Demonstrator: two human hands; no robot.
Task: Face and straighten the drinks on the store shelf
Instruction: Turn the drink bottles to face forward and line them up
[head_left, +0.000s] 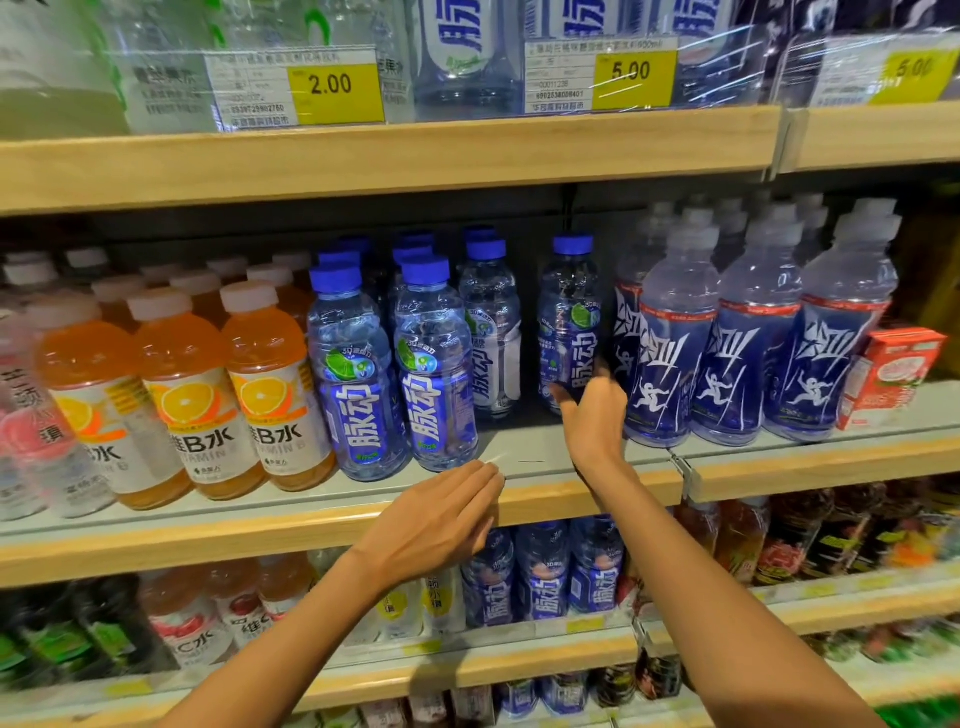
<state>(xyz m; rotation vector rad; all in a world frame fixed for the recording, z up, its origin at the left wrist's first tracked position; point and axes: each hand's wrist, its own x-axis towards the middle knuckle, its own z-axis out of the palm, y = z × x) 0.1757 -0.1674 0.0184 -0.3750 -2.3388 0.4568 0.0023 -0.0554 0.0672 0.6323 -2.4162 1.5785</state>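
On the middle shelf (540, 447) stand blue-capped bottles with blue labels. Two front ones (358, 374) (436, 364) face forward at the shelf's edge. A third (491, 327) sits further back, its label turned sideways. A fourth bottle (569, 322) stands alone, set back, and my right hand (592, 415) grips its lower part. My left hand (441, 519) hovers flat in front of the shelf edge, fingers together, holding nothing.
Orange drink bottles (187, 389) fill the shelf's left side. Taller clear bottles with dark blue labels (748, 338) stand to the right, then a red carton (888, 374). Shelves above and below hold more bottles. A bare patch of shelf lies in front of the gripped bottle.
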